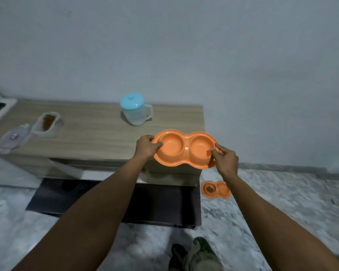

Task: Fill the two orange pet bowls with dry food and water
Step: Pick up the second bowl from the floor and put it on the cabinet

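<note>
Two orange double bowls (184, 148) (216, 189) — one lidded jug (135, 109) — one food container (46, 125), one loose lid (13, 138).

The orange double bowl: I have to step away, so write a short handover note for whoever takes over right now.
Left hand grips the left end of the empty orange double bowl; right hand grips its right end. The bowl is held at the right front corner of the wooden table; whether it touches the top is unclear.
Jug with blue lid stands at the back of the table. Open food container is on the left, its lid beside it.
Second orange bowl is on the floor, with dry food in one well; the other well is unclear.
Left: fill the held bowl with food and water.
</note>
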